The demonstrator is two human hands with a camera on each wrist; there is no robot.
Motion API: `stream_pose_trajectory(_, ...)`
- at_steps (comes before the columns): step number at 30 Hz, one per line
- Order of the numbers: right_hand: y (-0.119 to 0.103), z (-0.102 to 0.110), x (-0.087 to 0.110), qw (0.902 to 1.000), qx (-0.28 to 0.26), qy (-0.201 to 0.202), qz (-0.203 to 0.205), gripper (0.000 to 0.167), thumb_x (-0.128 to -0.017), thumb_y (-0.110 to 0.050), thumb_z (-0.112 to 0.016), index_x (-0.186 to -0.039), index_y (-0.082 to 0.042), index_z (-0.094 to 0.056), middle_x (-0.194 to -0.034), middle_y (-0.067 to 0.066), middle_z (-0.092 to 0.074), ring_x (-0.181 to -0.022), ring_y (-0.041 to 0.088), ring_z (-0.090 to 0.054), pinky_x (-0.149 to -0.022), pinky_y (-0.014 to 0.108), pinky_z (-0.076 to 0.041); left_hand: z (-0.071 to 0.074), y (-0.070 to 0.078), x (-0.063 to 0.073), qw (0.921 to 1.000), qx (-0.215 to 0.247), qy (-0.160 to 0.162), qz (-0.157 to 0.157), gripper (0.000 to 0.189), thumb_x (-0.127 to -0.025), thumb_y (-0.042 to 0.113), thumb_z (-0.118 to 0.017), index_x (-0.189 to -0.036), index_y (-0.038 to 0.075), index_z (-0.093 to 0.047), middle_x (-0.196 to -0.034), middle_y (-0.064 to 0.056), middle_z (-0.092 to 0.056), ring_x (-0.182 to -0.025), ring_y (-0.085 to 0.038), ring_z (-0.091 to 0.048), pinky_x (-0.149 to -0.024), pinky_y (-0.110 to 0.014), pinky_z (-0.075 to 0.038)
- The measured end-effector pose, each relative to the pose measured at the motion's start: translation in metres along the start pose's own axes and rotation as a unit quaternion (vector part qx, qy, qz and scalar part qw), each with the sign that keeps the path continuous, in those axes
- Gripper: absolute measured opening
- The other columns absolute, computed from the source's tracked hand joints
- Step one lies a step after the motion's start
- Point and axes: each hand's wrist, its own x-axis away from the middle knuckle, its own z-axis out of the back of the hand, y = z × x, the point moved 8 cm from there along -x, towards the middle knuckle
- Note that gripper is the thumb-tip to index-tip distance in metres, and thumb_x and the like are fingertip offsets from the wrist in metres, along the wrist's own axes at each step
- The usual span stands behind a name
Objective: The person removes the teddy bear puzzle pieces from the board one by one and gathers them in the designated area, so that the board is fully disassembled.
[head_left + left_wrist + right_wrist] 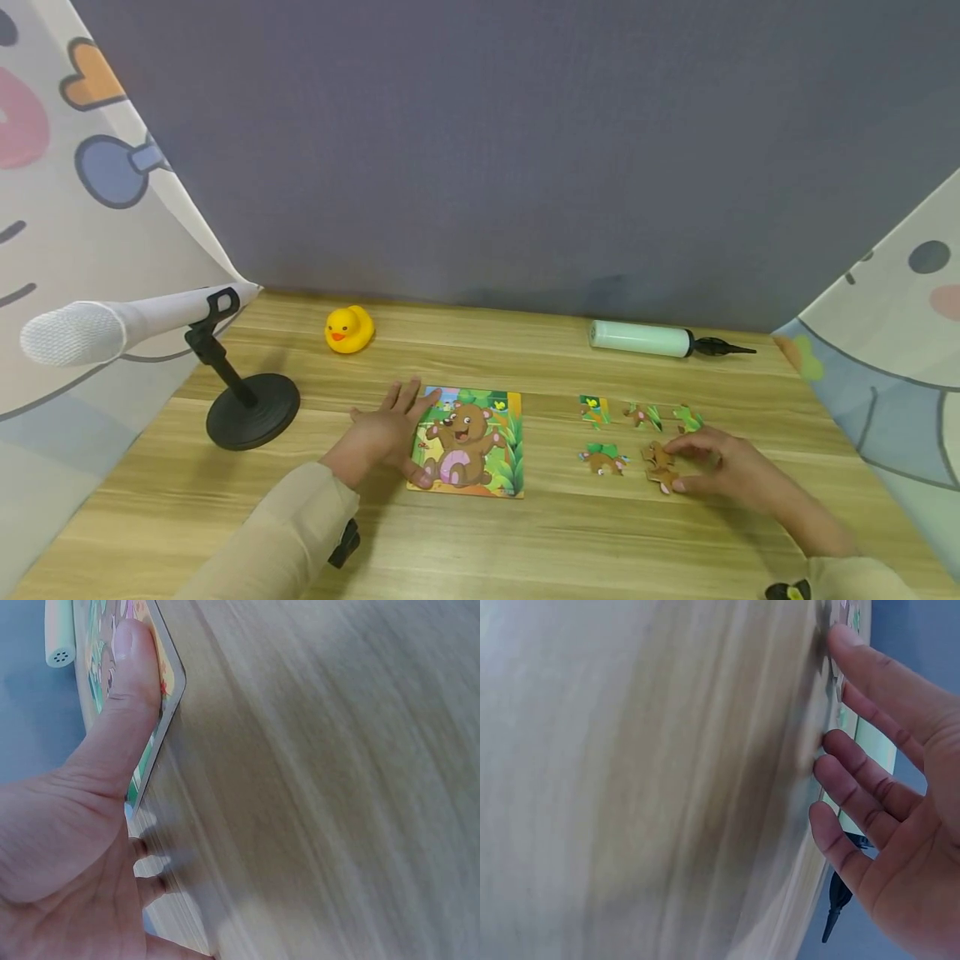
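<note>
A square bear picture puzzle (468, 446) lies on the wooden table. My left hand (386, 437) is spread at its left side, with the thumb on the lower left corner and fingertips at the upper left edge; the left wrist view shows that thumb (135, 682) flat on the picture. To the right, my right hand (731, 471) pinches two brown puzzle pieces (660, 477) between thumb and index finger, close to the tabletop. The other fingers are loosely bent. In the right wrist view the thumb (877, 667) hides most of the pieces.
Loose puzzle pieces lie nearby: one with a yellow bird (594, 410), a bear-head piece (603, 460), a paw piece (642, 415) and a green piece (686, 418). Behind are a pale green pump (641, 337) and a rubber duck (349, 329). A microphone stand (253, 411) is at left.
</note>
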Motion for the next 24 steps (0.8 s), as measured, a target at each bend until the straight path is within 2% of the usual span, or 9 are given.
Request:
stream_pose_trajectory(4, 0.002, -0.004, -0.001, 0.9993, -0.004, -0.025, -0.029, 0.041, -0.076, -0.03, -0.09, -0.111, -0.015, -0.074, -0.106, -0.004, -0.065, -0.089, 0.0, -0.053, -0.07, 0.026, -0.049, 0.001, 0.0, 0.001, 1.0, 0.001, 0.004, -0.004, 0.13, -0.063, 0.051, -0.092, -0.163, 0.012, -0.018, -0.168, -0.024, -0.005, -0.153, -0.047, -0.006, -0.094, -0.088, -0.023)
stream_pose_trajectory(9, 0.003, -0.006, -0.003, 0.9983, -0.001, -0.044, -0.039, 0.044, -0.077, -0.032, -0.089, -0.113, -0.015, -0.072, -0.105, -0.005, -0.062, -0.088, 0.002, -0.051, -0.07, 0.027, -0.049, 0.002, 0.0, 0.001, 1.0, 0.001, 0.003, -0.003, 0.13, -0.063, 0.051, -0.092, -0.163, 0.012, -0.018, -0.168, -0.023, -0.005, -0.153, -0.047, -0.006, -0.094, -0.088, -0.023)
stream_pose_trajectory(15, -0.001, -0.004, -0.006, 0.9981, 0.005, -0.06, -0.016, 0.045, -0.079, -0.031, -0.088, -0.115, -0.011, -0.07, -0.107, -0.004, -0.063, -0.09, 0.003, -0.053, -0.072, 0.028, -0.051, 0.001, 0.0, 0.001, 1.0, 0.0, 0.002, -0.002, 0.13, -0.063, 0.051, -0.092, -0.163, 0.012, -0.018, -0.168, -0.023, -0.004, -0.153, -0.046, -0.006, -0.095, -0.088, -0.022)
stream_pose_trajectory(19, -0.01, -0.002, -0.011, 0.9982, 0.01, -0.059, 0.004, 0.038, -0.083, -0.027, -0.085, -0.114, -0.011, -0.071, -0.105, -0.004, -0.066, -0.092, 0.004, -0.057, -0.074, 0.029, -0.053, 0.0, -0.001, 0.0, 1.0, 0.0, -0.001, 0.0, 0.13, -0.064, 0.051, -0.092, -0.163, 0.012, -0.018, -0.168, -0.023, -0.005, -0.153, -0.046, -0.007, -0.095, -0.088, -0.022)
stream_pose_trajectory(24, -0.029, -0.003, -0.021, 0.9976, -0.011, -0.069, 0.003, 0.035, -0.087, -0.027, -0.082, -0.116, -0.011, -0.071, -0.097, -0.006, -0.064, -0.086, 0.007, -0.06, -0.067, 0.028, -0.051, 0.0, -0.001, 0.0, 1.0, -0.001, -0.001, 0.0, 0.13, -0.064, 0.051, -0.092, -0.163, 0.012, -0.017, -0.168, -0.023, -0.005, -0.153, -0.046, -0.007, -0.095, -0.088, -0.022)
